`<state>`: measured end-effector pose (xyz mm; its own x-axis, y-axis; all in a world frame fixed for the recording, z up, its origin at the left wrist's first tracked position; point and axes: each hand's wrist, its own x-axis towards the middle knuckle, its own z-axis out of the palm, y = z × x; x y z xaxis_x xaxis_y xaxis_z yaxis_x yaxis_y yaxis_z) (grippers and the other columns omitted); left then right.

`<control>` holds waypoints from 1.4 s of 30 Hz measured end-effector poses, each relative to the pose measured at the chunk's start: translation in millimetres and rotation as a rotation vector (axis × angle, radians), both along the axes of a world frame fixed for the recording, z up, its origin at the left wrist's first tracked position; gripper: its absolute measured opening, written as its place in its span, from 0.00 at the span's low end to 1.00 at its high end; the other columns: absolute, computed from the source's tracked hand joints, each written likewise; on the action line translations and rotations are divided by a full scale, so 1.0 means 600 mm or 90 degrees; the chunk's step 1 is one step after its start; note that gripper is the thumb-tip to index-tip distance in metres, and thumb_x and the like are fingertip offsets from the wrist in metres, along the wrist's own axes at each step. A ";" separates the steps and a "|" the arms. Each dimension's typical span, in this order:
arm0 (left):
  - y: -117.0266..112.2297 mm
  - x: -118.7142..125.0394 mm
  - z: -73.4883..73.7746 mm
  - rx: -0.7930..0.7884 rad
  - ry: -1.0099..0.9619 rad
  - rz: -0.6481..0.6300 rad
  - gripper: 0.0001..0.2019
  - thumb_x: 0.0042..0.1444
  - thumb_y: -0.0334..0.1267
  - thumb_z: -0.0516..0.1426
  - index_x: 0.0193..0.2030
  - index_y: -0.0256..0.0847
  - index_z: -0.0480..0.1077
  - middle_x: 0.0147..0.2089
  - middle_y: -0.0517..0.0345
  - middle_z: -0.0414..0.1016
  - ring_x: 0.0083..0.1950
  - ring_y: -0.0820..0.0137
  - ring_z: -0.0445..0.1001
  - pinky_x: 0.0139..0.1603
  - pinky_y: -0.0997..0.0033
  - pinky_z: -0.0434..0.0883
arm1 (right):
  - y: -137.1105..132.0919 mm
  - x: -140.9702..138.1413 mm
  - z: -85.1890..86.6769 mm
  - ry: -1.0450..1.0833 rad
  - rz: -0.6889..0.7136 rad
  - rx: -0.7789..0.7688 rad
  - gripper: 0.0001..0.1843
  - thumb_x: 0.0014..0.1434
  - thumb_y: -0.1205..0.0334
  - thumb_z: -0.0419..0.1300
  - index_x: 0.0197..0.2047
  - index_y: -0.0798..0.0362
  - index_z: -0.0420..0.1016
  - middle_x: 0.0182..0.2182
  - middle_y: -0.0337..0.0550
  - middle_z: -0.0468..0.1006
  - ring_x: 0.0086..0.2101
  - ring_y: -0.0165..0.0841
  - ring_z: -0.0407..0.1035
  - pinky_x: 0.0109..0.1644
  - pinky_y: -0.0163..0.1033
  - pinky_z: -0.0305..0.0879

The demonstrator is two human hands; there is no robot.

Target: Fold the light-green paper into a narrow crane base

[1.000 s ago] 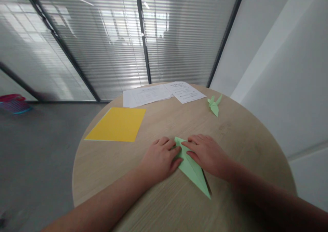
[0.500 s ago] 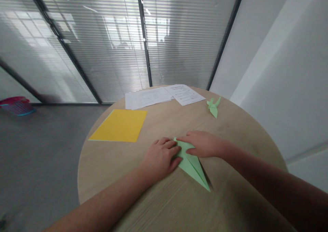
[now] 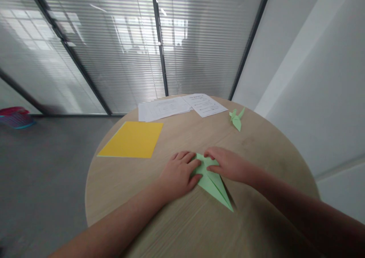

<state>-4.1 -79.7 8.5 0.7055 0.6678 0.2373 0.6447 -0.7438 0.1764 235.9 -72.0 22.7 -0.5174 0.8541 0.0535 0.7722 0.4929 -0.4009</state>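
Observation:
A folded piece of light green paper [image 3: 214, 188] lies on the round wooden table, its long point aimed toward me at the lower right. My left hand [image 3: 180, 174] rests on the paper's left edge with its fingers spread and pressing down. On the upper right part of the paper is my right hand [image 3: 222, 163]; its index finger is bent, and a gap shows between that finger and the thumb. The two hands are close but apart, and the left fingers cover part of the paper's far left side.
A green origami crane [image 3: 236, 121] stands at the table's far right. Yellow square paper [image 3: 133, 139] lies on the left side, and printed white sheets [image 3: 165, 109] are at the back. A pink and blue basket [image 3: 17, 117] sits on the floor at left.
My right index finger, earlier stretched toward the paper's far tip, has bent and drawn back to the right. The left hand and the green paper stay nearly where they were.

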 end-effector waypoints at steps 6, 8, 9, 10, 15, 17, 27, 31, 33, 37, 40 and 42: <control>-0.006 0.002 0.004 0.001 0.014 0.018 0.18 0.65 0.48 0.60 0.56 0.40 0.74 0.56 0.43 0.76 0.58 0.49 0.71 0.61 0.43 0.70 | -0.038 0.005 -0.011 -0.015 0.018 0.085 0.12 0.64 0.66 0.67 0.51 0.55 0.78 0.48 0.51 0.81 0.51 0.44 0.74 0.58 0.50 0.67; -0.008 0.001 0.004 0.006 0.011 0.034 0.24 0.64 0.50 0.61 0.61 0.38 0.72 0.56 0.42 0.76 0.57 0.48 0.72 0.60 0.41 0.71 | -0.042 0.005 -0.015 -0.021 0.037 0.110 0.12 0.66 0.65 0.65 0.53 0.54 0.80 0.50 0.51 0.81 0.52 0.44 0.73 0.59 0.51 0.67; -0.008 0.001 0.003 0.011 0.004 0.036 0.26 0.63 0.50 0.61 0.63 0.37 0.71 0.57 0.41 0.76 0.59 0.47 0.72 0.61 0.40 0.71 | -0.042 0.004 -0.016 -0.027 0.048 0.123 0.13 0.67 0.65 0.65 0.54 0.53 0.80 0.51 0.51 0.81 0.52 0.44 0.74 0.59 0.51 0.67; -0.007 0.000 0.001 0.016 -0.004 0.025 0.27 0.63 0.49 0.61 0.65 0.36 0.69 0.60 0.40 0.75 0.61 0.46 0.71 0.63 0.39 0.70 | -0.041 0.003 -0.018 -0.035 0.058 0.134 0.13 0.68 0.64 0.64 0.55 0.52 0.81 0.51 0.51 0.81 0.52 0.44 0.74 0.58 0.51 0.68; -0.003 0.003 -0.010 -0.005 -0.013 -0.079 0.21 0.67 0.41 0.56 0.63 0.33 0.71 0.63 0.38 0.76 0.65 0.52 0.73 0.70 0.46 0.68 | -0.036 0.003 -0.020 -0.071 0.071 0.171 0.13 0.68 0.62 0.64 0.55 0.49 0.82 0.51 0.49 0.82 0.49 0.43 0.75 0.55 0.49 0.69; -0.004 0.005 -0.009 -0.006 -0.007 -0.067 0.21 0.67 0.41 0.56 0.62 0.32 0.72 0.61 0.38 0.77 0.63 0.52 0.75 0.69 0.47 0.69 | -0.040 0.006 -0.019 -0.084 0.054 0.186 0.10 0.68 0.62 0.64 0.51 0.48 0.84 0.50 0.49 0.83 0.48 0.44 0.75 0.54 0.50 0.69; -0.017 0.014 0.012 0.021 0.037 -0.038 0.18 0.65 0.42 0.58 0.58 0.33 0.74 0.57 0.41 0.79 0.56 0.52 0.77 0.67 0.44 0.70 | -0.080 0.024 -0.017 -0.102 -0.040 0.165 0.07 0.67 0.62 0.66 0.45 0.47 0.86 0.44 0.47 0.83 0.46 0.44 0.75 0.51 0.50 0.70; -0.035 0.016 0.023 0.033 0.109 0.019 0.14 0.66 0.45 0.59 0.44 0.34 0.77 0.43 0.43 0.80 0.47 0.50 0.78 0.51 0.46 0.78 | -0.087 0.019 -0.027 -0.083 -0.049 0.198 0.12 0.68 0.65 0.62 0.51 0.48 0.85 0.51 0.51 0.82 0.49 0.45 0.75 0.54 0.52 0.70; -0.039 0.013 0.024 0.041 0.125 0.034 0.13 0.66 0.45 0.59 0.40 0.35 0.77 0.40 0.44 0.80 0.45 0.50 0.79 0.48 0.46 0.78 | -0.087 0.016 -0.029 -0.088 -0.031 0.215 0.13 0.68 0.67 0.61 0.50 0.47 0.85 0.51 0.50 0.82 0.49 0.45 0.75 0.53 0.51 0.70; -0.027 0.006 0.008 0.074 0.066 -0.073 0.12 0.67 0.38 0.58 0.53 0.35 0.77 0.55 0.43 0.80 0.57 0.51 0.77 0.61 0.45 0.73 | -0.081 0.013 -0.029 -0.116 0.013 0.245 0.12 0.68 0.68 0.62 0.50 0.47 0.85 0.50 0.50 0.83 0.47 0.44 0.75 0.52 0.50 0.69; -0.013 0.006 -0.007 0.055 0.039 -0.176 0.19 0.69 0.33 0.55 0.64 0.32 0.71 0.65 0.43 0.76 0.65 0.55 0.74 0.69 0.51 0.68 | -0.074 0.016 -0.031 -0.103 0.025 0.255 0.11 0.68 0.67 0.63 0.49 0.48 0.85 0.48 0.49 0.83 0.46 0.43 0.74 0.52 0.48 0.68; -0.007 0.007 -0.011 0.032 0.038 -0.181 0.20 0.69 0.33 0.54 0.65 0.31 0.71 0.66 0.44 0.76 0.66 0.54 0.74 0.69 0.52 0.69 | -0.072 0.020 -0.032 -0.098 0.025 0.254 0.09 0.67 0.67 0.63 0.46 0.48 0.86 0.47 0.49 0.83 0.45 0.42 0.74 0.51 0.47 0.67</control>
